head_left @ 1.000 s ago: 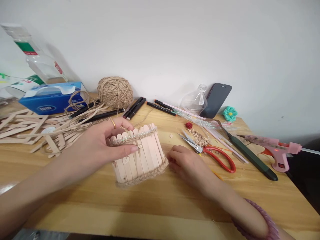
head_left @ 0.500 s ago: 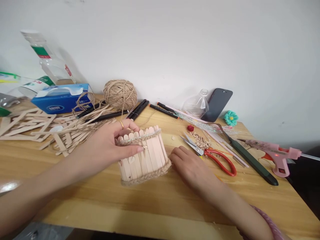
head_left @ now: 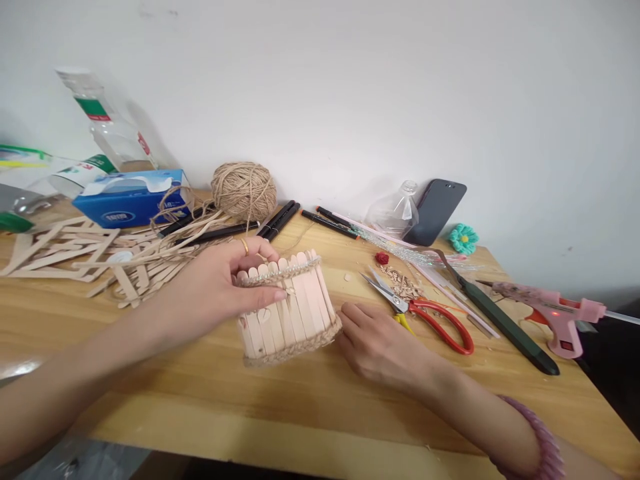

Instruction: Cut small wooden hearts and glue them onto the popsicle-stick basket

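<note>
A small round holder made of popsicle sticks (head_left: 295, 310), wrapped with twine at its top and base, stands on the wooden table (head_left: 200, 400). My left hand (head_left: 220, 290) grips its upper rim, thumb across the front and fingers over the top. My right hand (head_left: 380, 343) rests on the table at the holder's lower right, its fingertips touching the twine band at the base. It holds nothing that I can see.
Red-handled scissors (head_left: 425, 313) lie right of my right hand, then a dark knife (head_left: 500, 323) and a pink glue gun (head_left: 550, 310). Behind are a twine ball (head_left: 244, 190), black markers (head_left: 277, 219), a phone (head_left: 434, 210), a blue tissue box (head_left: 133, 199) and loose sticks (head_left: 90, 257).
My right hand slid a little closer to the holder's base. The left hand keeps its grip on the rim; the view shifted slightly.
</note>
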`<state>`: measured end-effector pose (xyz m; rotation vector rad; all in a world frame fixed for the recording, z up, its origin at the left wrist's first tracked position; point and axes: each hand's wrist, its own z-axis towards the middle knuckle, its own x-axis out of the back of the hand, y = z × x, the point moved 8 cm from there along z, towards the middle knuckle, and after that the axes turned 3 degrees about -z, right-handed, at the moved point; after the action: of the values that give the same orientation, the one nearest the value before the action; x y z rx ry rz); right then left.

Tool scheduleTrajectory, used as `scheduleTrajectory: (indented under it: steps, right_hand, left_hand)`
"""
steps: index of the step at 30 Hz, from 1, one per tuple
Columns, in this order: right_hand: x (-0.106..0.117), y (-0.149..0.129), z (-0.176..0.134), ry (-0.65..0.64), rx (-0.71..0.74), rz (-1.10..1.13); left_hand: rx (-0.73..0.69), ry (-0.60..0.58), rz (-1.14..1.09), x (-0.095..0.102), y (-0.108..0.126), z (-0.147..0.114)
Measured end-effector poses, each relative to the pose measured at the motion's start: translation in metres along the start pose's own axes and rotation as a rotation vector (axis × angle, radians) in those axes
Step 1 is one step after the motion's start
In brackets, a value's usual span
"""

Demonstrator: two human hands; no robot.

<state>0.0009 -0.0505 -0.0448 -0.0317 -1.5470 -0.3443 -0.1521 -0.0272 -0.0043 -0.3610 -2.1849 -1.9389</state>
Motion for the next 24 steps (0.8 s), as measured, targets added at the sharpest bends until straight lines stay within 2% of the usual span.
scheduleTrajectory:
  steps: [5, 7, 10, 13, 17, 21, 24]
  right_hand:
    - [-0.001, 0.006, 0.000, -0.016, -0.036, 0.106]
    - [0.000, 0.012, -0.002, -0.017, -0.096, 0.190]
    - [0.004, 0.025, -0.008, 0.010, -0.227, 0.373]
    - [0.008, 0.037, -0.016, 0.059, -0.396, 0.614]
    - [0.004, 0.046, -0.028, 0.078, -0.625, 0.979]
    - [-0.003, 0.036, -0.032, 0.021, -0.742, 1.306]
    - [-0.002, 0.024, -0.030, -0.015, -0.762, 1.468]
  left_hand:
    - [-0.059, 0.055, 0.057, 0.005, 0.012, -0.004]
    - [-0.153, 0.109, 0.161, 0.010, 0.018, -0.007]
    - [-0.389, 0.167, 0.438, 0.010, 0.027, -0.016]
    - [-0.623, 0.160, 0.682, -0.003, 0.028, -0.027]
    - [-0.761, 0.158, 0.864, -0.020, 0.028, -0.039]
    - [-0.955, 0.199, 0.861, -0.041, 0.045, -0.059]
    - [-1.103, 0.131, 0.811, -0.064, 0.055, -0.073]
